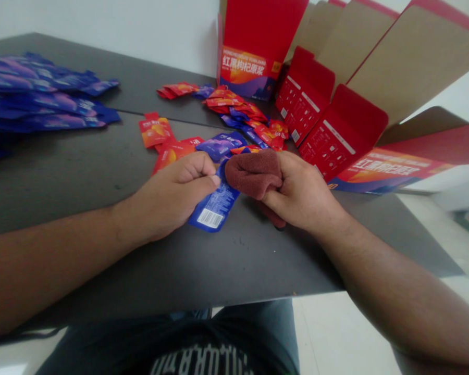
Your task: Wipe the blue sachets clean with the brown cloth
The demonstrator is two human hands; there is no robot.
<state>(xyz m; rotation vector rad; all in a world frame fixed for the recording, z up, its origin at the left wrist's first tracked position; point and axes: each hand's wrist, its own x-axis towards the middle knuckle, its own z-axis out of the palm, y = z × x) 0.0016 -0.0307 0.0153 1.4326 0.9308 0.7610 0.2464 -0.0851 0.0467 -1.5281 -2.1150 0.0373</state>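
In my head view, my left grip (pixel 175 190) pinches a blue sachet (pixel 214 205) over the tabletop (pixel 238 265), mid-scene; my right grip (pixel 307 192) clasps a brown cloth (pixel 252 174) at its far end. Open red boxes (pixel 338 143) stand far right, insides hidden; loose sachets (pixel 222 99) lie left of them.

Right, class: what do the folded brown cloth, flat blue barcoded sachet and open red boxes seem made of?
Folded brown cloth: probably terry or microfibre; matt, soft-looking folds.
Flat blue barcoded sachet: likely plastic or foil film; thin, smooth printed face.
Open red boxes: apparently cardboard; smooth printed outside, plain tan inside, stiff flaps.
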